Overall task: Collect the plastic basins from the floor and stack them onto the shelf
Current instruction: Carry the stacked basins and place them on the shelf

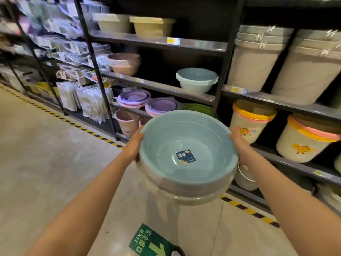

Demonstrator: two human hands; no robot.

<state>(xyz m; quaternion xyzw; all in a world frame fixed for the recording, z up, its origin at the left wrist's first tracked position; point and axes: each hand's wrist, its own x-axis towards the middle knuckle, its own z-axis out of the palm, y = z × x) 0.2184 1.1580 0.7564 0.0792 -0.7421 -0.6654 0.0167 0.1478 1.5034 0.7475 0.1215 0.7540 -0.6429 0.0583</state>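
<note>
Packets: a blurred rack of hanging packets (77,100) fills the far left of the aisle.
Floor: pale floor (36,154) with a yellow-and-black striped line along the shelf foot, and a green exit sign (147,241) stuck down near the bottom edge.
Left hand: the left hand (135,143) lies against the left side of the basin stack, thumb up at the rim; whether the fingers curl underneath is hidden.
Basin stack: a stack of basins (186,163), pale blue one on top with a label sticker inside, greyish ones nested below, held up in the air in front of the shelf (166,87), between both hands.
Shelf basin: one pale blue basin (197,80) sits on the middle shelf, above and beyond the stack; purple basins (147,102) sit lower left.
Right hand: the right hand (239,145) grips the right rim, thumb on top.
Buckets: grey buckets (276,58) stand upper right.
</note>
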